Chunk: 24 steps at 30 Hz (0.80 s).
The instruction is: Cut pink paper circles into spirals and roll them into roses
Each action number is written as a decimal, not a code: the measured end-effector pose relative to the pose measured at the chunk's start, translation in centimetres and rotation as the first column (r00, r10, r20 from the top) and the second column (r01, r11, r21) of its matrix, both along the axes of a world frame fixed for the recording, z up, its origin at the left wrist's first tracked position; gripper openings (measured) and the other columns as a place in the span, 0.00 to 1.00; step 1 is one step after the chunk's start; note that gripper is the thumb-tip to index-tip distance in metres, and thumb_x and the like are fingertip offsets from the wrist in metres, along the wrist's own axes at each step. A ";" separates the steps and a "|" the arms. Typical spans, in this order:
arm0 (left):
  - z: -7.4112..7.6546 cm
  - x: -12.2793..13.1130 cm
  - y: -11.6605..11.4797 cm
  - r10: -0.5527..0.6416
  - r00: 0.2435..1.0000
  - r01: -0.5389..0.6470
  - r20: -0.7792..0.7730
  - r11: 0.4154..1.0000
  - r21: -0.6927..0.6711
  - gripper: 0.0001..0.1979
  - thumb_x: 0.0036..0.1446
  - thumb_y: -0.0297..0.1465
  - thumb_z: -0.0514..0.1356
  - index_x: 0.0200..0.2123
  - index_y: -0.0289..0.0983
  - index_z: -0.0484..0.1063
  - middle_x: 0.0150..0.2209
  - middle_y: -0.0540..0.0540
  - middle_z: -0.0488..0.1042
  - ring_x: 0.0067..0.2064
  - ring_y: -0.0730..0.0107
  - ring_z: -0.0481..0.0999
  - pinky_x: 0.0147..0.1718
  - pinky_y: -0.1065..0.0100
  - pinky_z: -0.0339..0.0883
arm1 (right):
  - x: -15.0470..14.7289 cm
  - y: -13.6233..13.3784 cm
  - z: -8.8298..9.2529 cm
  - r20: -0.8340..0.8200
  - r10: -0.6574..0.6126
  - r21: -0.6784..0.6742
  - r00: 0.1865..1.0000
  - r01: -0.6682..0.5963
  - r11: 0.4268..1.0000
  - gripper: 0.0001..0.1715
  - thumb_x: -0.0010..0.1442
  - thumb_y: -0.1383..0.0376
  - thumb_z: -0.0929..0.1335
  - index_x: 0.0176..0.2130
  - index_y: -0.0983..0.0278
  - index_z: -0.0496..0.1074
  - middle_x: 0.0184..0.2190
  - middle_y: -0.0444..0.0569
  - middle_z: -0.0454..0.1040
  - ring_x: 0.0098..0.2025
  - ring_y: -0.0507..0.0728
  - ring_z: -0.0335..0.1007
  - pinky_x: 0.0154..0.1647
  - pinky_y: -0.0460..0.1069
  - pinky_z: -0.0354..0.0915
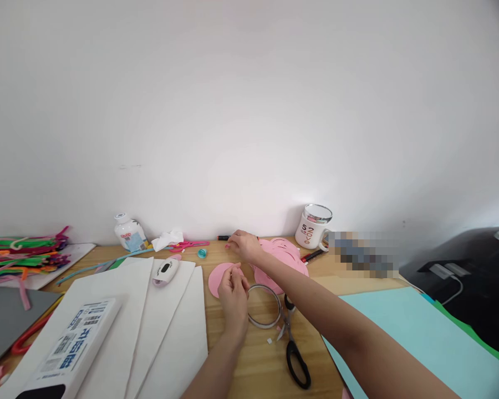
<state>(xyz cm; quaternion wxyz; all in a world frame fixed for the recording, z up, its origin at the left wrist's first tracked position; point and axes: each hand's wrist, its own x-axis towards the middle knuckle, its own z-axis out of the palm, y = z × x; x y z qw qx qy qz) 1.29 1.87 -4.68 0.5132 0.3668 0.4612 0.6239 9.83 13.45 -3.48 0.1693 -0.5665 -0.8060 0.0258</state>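
Note:
My left hand [234, 291] is closed, its fingertips pressed together over the right edge of a pink paper circle [217, 281]. Whether the fingers grip the circle or a small piece cannot be made out. Farther back, my right hand [244, 245] reaches across with thumb and fingers pinched near a tiny pink bit; what they hold, if anything, is too small to tell. A pile of pink paper circles [280, 257] lies beneath and beside my right wrist. Just right of my left hand is a roll of tape [279, 313] on its side. Black-handled scissors [293, 349] lie beside it.
A white mug [311, 228] and a white bottle [130, 233] stand by the wall. White sheets [178, 332] with a long white box [77, 341] cover the left. Colourful pipe cleaners [25, 257] lie far left, light blue paper [403, 327] at right. Pink scissors [193, 244] lie behind.

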 end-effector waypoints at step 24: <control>0.2 -0.3 0.2 0.132 0.927 -0.092 -0.351 0.988 0.128 0.11 0.54 0.32 0.51 0.22 0.37 0.65 0.16 0.54 0.61 0.17 0.75 0.61 0.17 0.74 0.57 | 3.9 -4.9 3.5 -0.162 0.017 0.094 0.987 -0.002 0.996 0.12 0.59 0.68 0.63 0.41 0.61 0.73 0.32 0.47 0.76 0.33 0.54 0.70 0.33 0.46 0.60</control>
